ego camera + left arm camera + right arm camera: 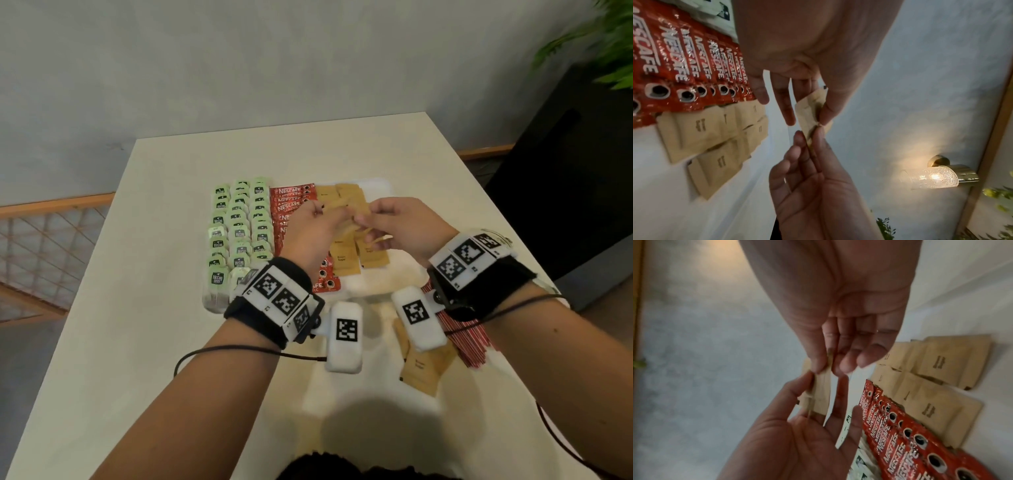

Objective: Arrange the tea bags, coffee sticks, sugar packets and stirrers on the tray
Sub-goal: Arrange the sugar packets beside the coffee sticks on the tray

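So the white tray [378, 186] on the table [164, 240] is the anchor here. Along the tray's left side sit the green tea bags [239, 219] in three neat columns, dark logo on each. Next over, overlapping red coffee sticks [289, 198] with white lettering and little cup pictures. Right of those, flat tan paper sugar packets [346, 262] with small brown print, overlapping in loose rows.

Above the tray's middle, the left hand [313, 226] and right hand [404, 222] meet on one tan sugar packet [809, 112]; each pinches it between thumb and forefinger, the other fingers loosely spread.

Off the tray's near edge, more loose sugar packets [423, 366] lie on the table, and just right of them a bundle of red-and-white stirrers [469, 346].
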Motion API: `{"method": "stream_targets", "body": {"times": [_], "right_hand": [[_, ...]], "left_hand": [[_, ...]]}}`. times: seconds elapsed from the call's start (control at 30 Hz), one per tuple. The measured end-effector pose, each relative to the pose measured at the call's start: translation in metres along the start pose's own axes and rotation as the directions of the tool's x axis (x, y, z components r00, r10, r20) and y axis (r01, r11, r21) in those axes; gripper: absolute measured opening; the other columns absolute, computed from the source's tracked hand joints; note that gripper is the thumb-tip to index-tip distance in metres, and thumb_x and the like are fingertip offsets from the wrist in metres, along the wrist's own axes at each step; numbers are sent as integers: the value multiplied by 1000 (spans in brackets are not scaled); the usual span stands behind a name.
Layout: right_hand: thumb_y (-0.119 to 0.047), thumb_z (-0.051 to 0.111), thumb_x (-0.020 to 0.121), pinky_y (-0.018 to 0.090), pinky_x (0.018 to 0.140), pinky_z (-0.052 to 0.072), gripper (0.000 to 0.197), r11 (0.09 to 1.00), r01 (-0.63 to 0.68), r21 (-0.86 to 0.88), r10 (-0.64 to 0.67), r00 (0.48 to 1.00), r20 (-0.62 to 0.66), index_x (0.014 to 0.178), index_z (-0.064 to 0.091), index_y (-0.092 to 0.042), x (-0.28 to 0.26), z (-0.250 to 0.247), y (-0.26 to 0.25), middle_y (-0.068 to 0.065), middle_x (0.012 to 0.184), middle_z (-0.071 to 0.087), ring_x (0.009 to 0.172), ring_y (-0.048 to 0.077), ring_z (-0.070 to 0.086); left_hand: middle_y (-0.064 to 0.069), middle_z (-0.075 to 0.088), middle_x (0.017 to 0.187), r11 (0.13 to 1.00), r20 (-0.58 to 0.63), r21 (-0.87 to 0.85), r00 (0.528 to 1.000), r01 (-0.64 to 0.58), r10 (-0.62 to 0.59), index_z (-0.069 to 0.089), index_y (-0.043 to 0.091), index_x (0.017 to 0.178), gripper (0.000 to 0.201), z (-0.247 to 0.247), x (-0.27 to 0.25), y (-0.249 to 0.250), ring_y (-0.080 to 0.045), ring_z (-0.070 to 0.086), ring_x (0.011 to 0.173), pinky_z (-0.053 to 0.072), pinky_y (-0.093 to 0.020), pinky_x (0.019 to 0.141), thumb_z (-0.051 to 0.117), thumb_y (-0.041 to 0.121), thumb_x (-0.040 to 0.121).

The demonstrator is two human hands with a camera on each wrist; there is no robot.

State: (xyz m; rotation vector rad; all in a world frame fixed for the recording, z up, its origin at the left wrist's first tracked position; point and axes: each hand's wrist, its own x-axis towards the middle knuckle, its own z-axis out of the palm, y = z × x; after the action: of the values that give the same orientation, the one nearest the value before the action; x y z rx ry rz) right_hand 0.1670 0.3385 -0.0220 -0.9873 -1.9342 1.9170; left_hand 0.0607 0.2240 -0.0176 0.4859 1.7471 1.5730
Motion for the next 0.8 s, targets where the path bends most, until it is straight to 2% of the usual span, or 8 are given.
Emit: {"method": "stream_targets", "body": {"times": [0.1, 0.17, 0.27, 0.37, 0.47, 0.57, 0.7, 0.8], "right_hand": [[-11, 67, 89, 23, 60, 53, 6, 995, 32, 98, -21, 994, -111, 91, 67, -5, -2, -5, 2, 3, 72, 65, 58, 9, 59], [-10, 67, 89, 22, 59, 55, 4, 994, 29, 104, -17, 994, -107, 90, 68, -6, -3, -9, 5, 4, 72, 65, 57, 8, 59], [-10, 68, 88, 23, 55, 54, 4, 1000, 25, 20, -22, 994, -103, 92, 69, -7, -3, -15, 14, 5, 73, 66, 57, 12, 59], [-11, 67, 89, 24, 54, 52, 4, 972, 17, -235, -41, 994, -98, 86, 69, -10, -1, -20, 30, 2, 70, 67, 58, 13, 60], [-18, 68, 90, 18, 51, 49, 6, 854, -27, -520, 15, 1000, -27, 88, 70, -13, 2, -17, 42, -1, 69, 67, 57, 6, 60], [-22, 70, 88, 20, 55, 52, 9, 794, -44, -607, 50, 999, -7, 90, 71, -13, 10, -10, 47, 1, 72, 67, 59, 9, 60], [-22, 73, 86, 28, 61, 56, 10, 772, -42, -634, 53, 999, -1, 85, 72, -12, 26, 1, 48, 2, 71, 67, 64, 13, 61], [-24, 75, 83, 24, 53, 53, 8, 742, -23, -670, 51, 998, 22, 82, 72, -16, 33, 7, 49, 1, 66, 65, 59, 12, 58]], "left_hand": [[-9, 66, 94, 1000, 0, 7, 1000, -21, 21, 56, 14, 89, 20, 5, 0, -6, -20, 62, 81, 50, -37, 80, 72, 24, 85], [-6, 62, 90, 997, 33, 71, 999, -44, 42, 52, 16, 84, 20, 5, -2, -12, -16, 58, 76, 47, -32, 74, 70, 23, 88], [-13, 68, 100, 976, 116, 211, 992, -62, 38, 54, 16, 85, 18, 0, 0, -18, -24, 64, 86, 51, -37, 78, 71, 21, 88], [-1, 67, 103, 914, 132, 398, 991, -81, 31, 60, 14, 98, 18, -13, 8, -24, -15, 64, 94, 50, -25, 76, 71, 21, 87], [13, 64, 94, 798, 84, 594, 994, -101, 63, 61, 28, 93, 18, -28, 18, -32, -12, 62, 96, 47, -44, 95, 74, 30, 82], [19, 62, 93, 657, 66, 747, 995, -100, 77, 61, 32, 95, 21, -31, 21, -37, -9, 59, 98, 36, -47, 105, 74, 37, 80], [18, 62, 104, 502, 77, 852, 984, -149, 161, 60, 35, 104, 30, -28, 22, -41, -9, 52, 105, 27, -43, 106, 75, 39, 79], [13, 62, 109, 383, 155, 900, 973, -210, 169, 58, 35, 103, 33, -23, 22, -46, -16, 47, 113, 29, -45, 103, 76, 41, 76]]}}
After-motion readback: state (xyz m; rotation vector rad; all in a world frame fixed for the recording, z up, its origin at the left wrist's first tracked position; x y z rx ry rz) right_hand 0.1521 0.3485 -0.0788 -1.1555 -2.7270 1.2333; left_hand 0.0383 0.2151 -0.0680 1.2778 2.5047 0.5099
